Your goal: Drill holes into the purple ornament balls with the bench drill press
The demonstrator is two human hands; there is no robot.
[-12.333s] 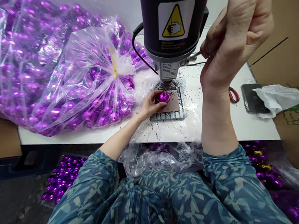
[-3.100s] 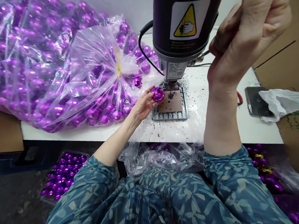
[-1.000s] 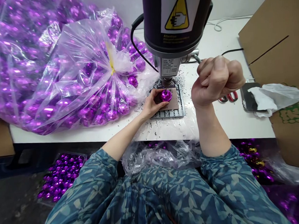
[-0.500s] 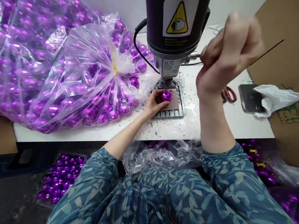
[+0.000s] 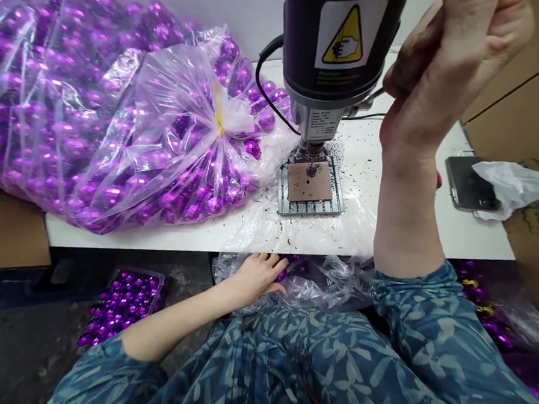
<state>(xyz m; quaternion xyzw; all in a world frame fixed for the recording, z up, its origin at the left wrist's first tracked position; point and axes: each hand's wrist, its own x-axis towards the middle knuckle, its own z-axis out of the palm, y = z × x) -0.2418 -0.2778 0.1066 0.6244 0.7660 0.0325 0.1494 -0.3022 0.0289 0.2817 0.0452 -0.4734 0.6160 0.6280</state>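
My left hand is over the open plastic bag at my lap, fingers apart, with purple balls partly showing by its fingertips. Raised at the upper right, my right hand is closed round the lever of the black drill press; most of the lever is hidden. Beneath the press, a brown square plate with a small hole and dark shavings lies on the grooved metal base. No ball is on the plate.
A tied clear bag of purple balls fills the left of the white table. On the right lie a phone and crumpled tissue by a cardboard box. A tray of purple balls sits low at the left.
My left hand has left the plate and come down to the bag at my lap. The purple ball is gone from the plate. My right hand appears higher and farther right.
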